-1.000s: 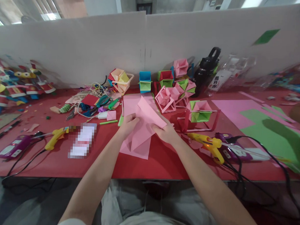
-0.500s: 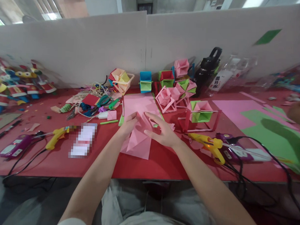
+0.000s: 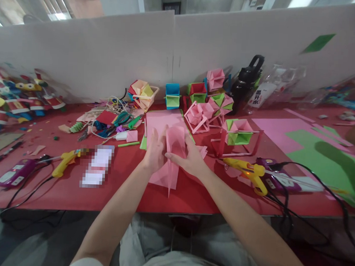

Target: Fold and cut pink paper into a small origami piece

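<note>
A folded sheet of pink paper [image 3: 176, 140] stands tilted between my two hands, its long pointed corner hanging toward me. My right hand [image 3: 192, 158] grips it from the right, thumb across the near face and the other fingers around the far side. Against its left side rests my left hand [image 3: 155, 154], fingers stretched out and thumb apart. Beneath both hands lies a stack of flat pink sheets [image 3: 159, 118], with green edges showing under it.
Paper lantern-like models [image 3: 238, 131] stand behind and to the right. A yellow glue gun [image 3: 247, 172] with cables lies at right, another yellow glue gun [image 3: 64, 164] at left beside a blurred phone [image 3: 98, 166]. Scissors and scraps heap up at back left. Another person's hand shows at far right.
The folded pink paper has been lifted off the stack and turned upright, its point now toward me. My hands have closed in on it from both sides.
</note>
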Available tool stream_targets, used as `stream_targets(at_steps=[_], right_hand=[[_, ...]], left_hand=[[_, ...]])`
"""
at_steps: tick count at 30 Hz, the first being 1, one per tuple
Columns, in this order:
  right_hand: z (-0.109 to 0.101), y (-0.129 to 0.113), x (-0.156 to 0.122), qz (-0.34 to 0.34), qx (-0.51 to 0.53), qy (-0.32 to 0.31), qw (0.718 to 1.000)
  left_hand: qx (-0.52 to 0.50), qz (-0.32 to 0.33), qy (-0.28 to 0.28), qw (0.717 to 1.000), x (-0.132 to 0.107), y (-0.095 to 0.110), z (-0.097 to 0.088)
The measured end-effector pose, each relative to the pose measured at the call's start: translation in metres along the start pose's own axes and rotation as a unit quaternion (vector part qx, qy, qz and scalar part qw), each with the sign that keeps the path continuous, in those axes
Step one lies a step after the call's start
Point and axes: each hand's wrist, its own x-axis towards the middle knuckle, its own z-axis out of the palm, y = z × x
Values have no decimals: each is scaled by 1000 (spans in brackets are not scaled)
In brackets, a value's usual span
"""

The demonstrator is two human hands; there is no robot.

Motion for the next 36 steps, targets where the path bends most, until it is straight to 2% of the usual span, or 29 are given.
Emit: stream_targets(at_steps=[3,8,11,14,18,22,26,32,36], right_hand=[[3,-5,0,-15,-4,-5,1000],[1,-3,0,-8,6,11,1000],[-2,-1,1,4,-33,13,999],[-6,0,3,6,-63,0,998],[-15,4,8,-3,-65,27,997],[-25,11,12,40,-66,6,997],[-28,15,13,79,-44,-11,996],[-28,10,13,72,-31,-2,997],[-29,6,13,33,22,-45,998]], left_hand=[[-26,-15,-3,1000,1,-1,3],[-24,5,36,999,1,-2,2],[-13,11,29,999,2,-2,-2],[75,46,22,996,5,0,-10],[212,88,15,973,12,7,-29],[238,73,-1,968,11,13,-42],[253,54,-9,966,10,13,-41],[260,74,45,962,16,3,-37],[279,99,84,951,18,-2,-35]])
